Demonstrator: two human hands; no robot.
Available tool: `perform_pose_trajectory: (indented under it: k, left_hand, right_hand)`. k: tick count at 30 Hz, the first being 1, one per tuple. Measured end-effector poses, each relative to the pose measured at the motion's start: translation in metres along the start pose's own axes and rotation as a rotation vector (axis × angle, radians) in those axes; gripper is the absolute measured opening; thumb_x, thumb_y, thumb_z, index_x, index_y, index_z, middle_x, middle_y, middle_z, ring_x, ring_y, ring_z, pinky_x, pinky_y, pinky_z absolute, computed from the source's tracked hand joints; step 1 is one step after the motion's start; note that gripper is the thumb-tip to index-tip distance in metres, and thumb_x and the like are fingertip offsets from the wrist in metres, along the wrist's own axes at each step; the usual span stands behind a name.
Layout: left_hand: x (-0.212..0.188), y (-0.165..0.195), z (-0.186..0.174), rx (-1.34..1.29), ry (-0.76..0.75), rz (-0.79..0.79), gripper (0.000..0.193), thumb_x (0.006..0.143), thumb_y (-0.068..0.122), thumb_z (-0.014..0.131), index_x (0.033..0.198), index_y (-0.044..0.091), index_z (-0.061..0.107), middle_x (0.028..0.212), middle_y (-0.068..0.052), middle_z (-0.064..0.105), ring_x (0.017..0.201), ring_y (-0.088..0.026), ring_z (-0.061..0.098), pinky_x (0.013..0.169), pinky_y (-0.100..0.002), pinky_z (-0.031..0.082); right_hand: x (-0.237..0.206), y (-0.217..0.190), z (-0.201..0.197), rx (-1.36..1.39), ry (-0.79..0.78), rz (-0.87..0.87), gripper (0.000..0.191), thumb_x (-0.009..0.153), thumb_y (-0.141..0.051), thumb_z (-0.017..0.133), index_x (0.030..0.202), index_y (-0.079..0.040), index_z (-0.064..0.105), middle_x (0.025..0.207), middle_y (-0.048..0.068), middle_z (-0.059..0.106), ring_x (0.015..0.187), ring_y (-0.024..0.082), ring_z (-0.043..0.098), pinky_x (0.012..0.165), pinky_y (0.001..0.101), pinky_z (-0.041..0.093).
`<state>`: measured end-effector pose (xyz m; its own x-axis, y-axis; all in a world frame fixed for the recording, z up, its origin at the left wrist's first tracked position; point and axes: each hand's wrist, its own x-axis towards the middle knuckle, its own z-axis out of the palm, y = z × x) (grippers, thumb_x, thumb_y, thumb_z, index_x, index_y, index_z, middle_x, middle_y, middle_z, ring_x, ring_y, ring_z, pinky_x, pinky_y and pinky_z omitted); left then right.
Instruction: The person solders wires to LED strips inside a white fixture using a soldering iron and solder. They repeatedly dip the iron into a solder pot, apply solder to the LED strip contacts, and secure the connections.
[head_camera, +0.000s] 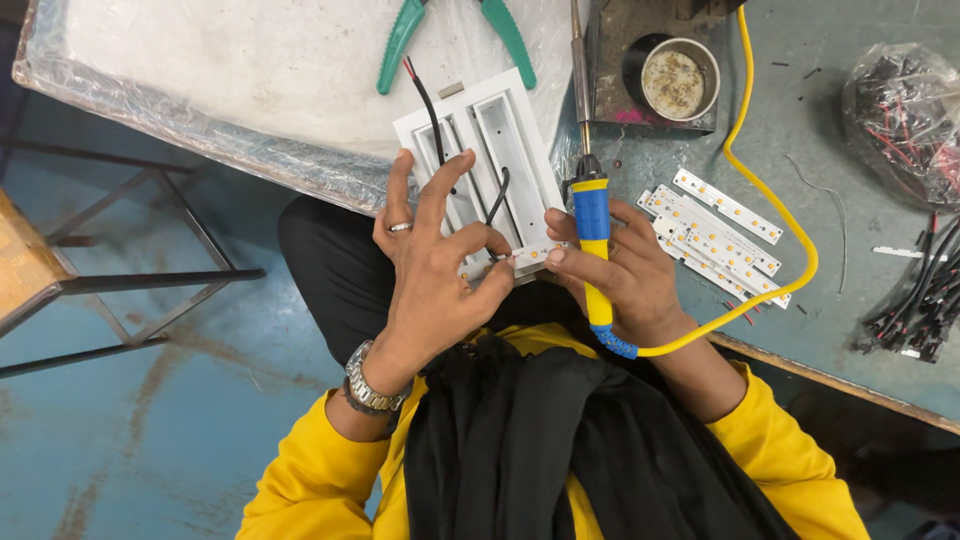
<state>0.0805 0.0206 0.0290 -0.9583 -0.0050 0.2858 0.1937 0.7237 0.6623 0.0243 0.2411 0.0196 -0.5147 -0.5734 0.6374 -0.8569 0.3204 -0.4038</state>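
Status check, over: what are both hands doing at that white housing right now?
Left hand and right hand pinch small LED strip at white housing. Right also grips soldering iron, tip up. Black wires run beside strip.

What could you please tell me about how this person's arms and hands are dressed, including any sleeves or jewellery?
Both arms wear bright yellow long sleeves, pushed back from the wrists. The left hand carries a silver-coloured ring on one finger, and a silver-coloured metal link wristwatch sits on that wrist. The right hand shows no ring or watch. A black cloth scarf hangs down the chest between the sleeves.
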Motion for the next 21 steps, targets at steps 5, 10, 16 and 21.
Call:
perform_pose_trajectory:
  k: [5,10,16,21]
  left_hand:
    - [0.003,0.001,0.003,-0.013,-0.016,-0.005,0.008,0.074,0.023,0.079,0.078,0.017,0.076,0.16,-0.009,0.041,0.156,-0.047,0.009,0.115,-0.064,0.011]
    - [0.006,-0.002,0.006,-0.03,-0.022,-0.014,0.007,0.076,0.023,0.08,0.078,0.017,0.076,0.16,-0.009,0.041,0.156,-0.048,0.008,0.115,-0.065,0.01]
    - [0.009,-0.005,0.01,-0.033,-0.003,-0.017,0.005,0.076,0.021,0.077,0.075,0.018,0.073,0.159,-0.008,0.042,0.155,-0.048,0.009,0.114,-0.064,0.013]
    - [0.009,-0.004,0.012,-0.041,-0.012,-0.038,0.006,0.074,0.021,0.077,0.072,0.018,0.072,0.158,-0.007,0.042,0.155,-0.048,0.01,0.114,-0.064,0.013]
  right_hand:
    - [0.0,-0.005,-0.024,-0.038,-0.012,0.031,0.039,0.087,-0.002,0.079,0.12,-0.015,0.063,0.116,0.015,0.075,0.103,0.032,0.073,0.087,0.0413,0.059]
    - [-0.019,-0.012,-0.08,0.046,-0.042,0.071,0.033,0.1,-0.019,0.071,0.126,-0.015,0.052,0.107,0.014,0.075,0.086,0.029,0.074,0.07,0.0358,0.058]
    - [-0.114,0.013,-0.097,-0.21,0.403,0.18,0.046,0.114,-0.048,0.045,0.137,-0.008,0.051,0.093,0.01,0.065,0.079,0.026,0.072,0.068,0.0326,0.058]
    - [-0.165,0.033,-0.113,0.32,0.703,0.254,0.033,0.111,-0.035,0.048,0.104,-0.003,0.055,0.078,0.009,0.055,0.065,0.021,0.056,0.061,0.0296,0.045]
